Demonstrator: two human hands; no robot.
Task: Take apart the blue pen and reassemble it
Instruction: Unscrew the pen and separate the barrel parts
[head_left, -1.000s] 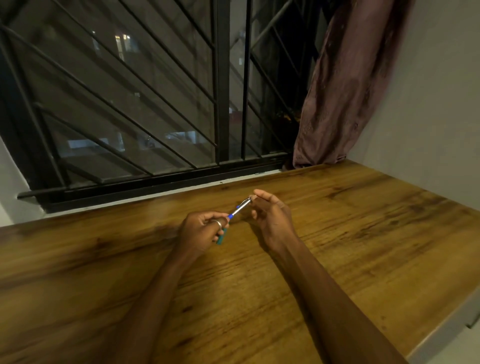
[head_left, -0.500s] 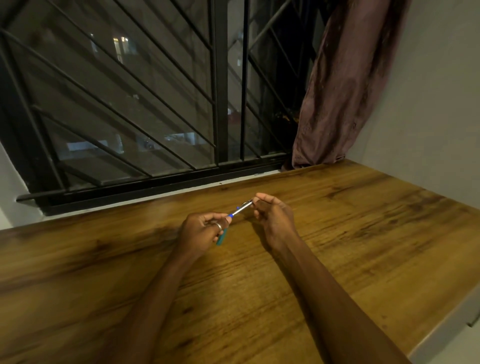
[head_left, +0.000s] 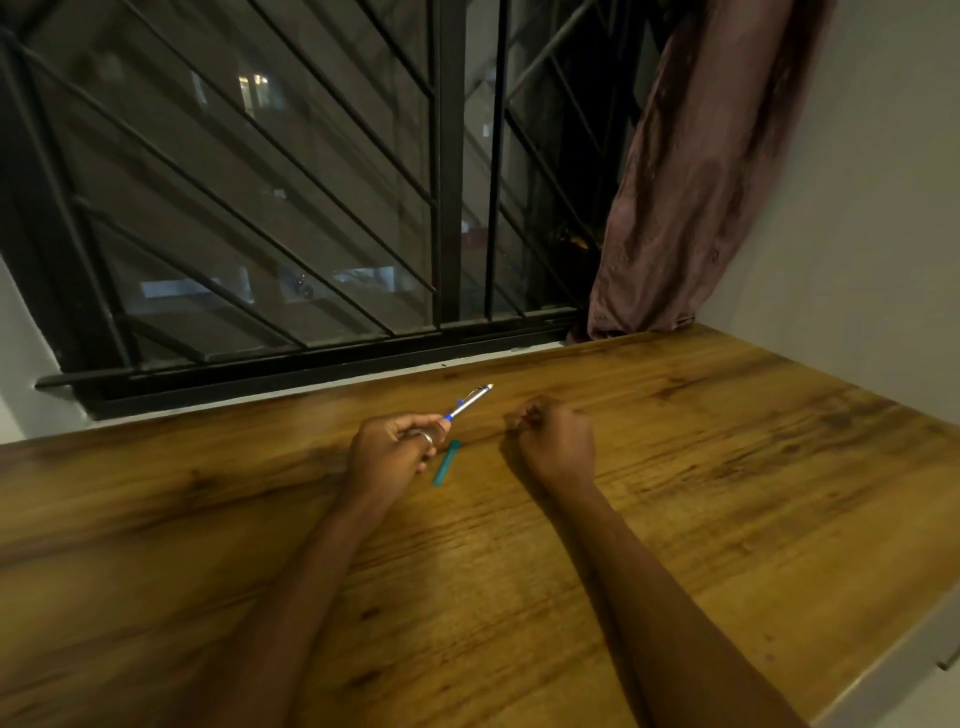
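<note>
1. Both hands sit low over the wooden table (head_left: 675, 493), near its window edge.
2. Left hand (head_left: 390, 453) is curled closed around the lower end of the pen body (head_left: 467, 402), pinching it between thumb and fingers; a ring shows on one finger. The silver upper part sticks out past the fingertips and tilts up toward the window, probably so its far end stays reachable.
3. Right hand (head_left: 557, 439) is drawn into a loose fist, well apart from the pen. It may hold a small part, but I cannot tell; nothing shows between the fingers.
4. One teal piece (head_left: 447, 463), seemingly the pen's blue grip section, lies flat on the table just beside the left hand, likely parked there within reach for reassembly.
5. By this layout, the pen looks partly dismantled.
</note>
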